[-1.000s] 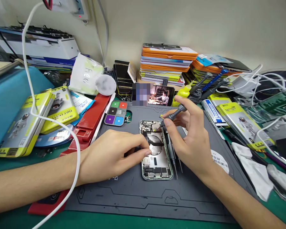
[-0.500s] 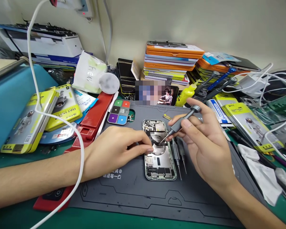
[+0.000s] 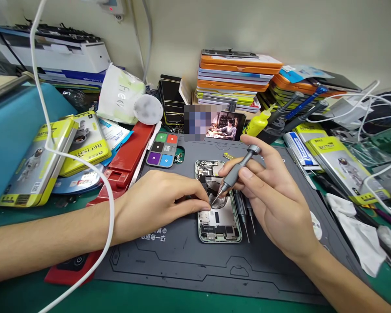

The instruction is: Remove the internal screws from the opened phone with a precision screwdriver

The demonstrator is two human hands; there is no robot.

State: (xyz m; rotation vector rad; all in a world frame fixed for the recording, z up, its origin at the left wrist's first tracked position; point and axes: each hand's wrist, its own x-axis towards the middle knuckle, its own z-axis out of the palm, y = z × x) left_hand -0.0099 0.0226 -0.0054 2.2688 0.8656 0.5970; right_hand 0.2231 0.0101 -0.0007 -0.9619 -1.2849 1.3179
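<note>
An opened smartphone [image 3: 219, 217] lies on the grey work mat [image 3: 169, 261], its inner parts bare. Over its left edge my left hand [image 3: 166, 195] is closed in a pinch; whatever is between thumb and forefinger is hidden. My right hand [image 3: 270, 195] grips a grey precision screwdriver [image 3: 236, 171] by its handle, forefinger near the cap. The driver slants down to the left, its tip over the round coil in the phone, close to my left fingertips. Whether the tip touches anything, I cannot tell. Two more screwdrivers [image 3: 243, 213] lie along the phone's right side.
A lit phone [image 3: 226, 126] leans before stacked orange boxes [image 3: 237, 65]. Left of the mat lie a coloured screw tray [image 3: 163, 150], a red tool [image 3: 127, 152] and battery packs [image 3: 87, 143]. A white cable [image 3: 109, 208] hangs across my left forearm. More battery packs [image 3: 348, 169] lie right.
My right hand has moved slightly left and down, bringing the screwdriver tip toward my left fingertips, and the driver stands steeper. My left hand keeps its pinch. The view has shifted slightly.
</note>
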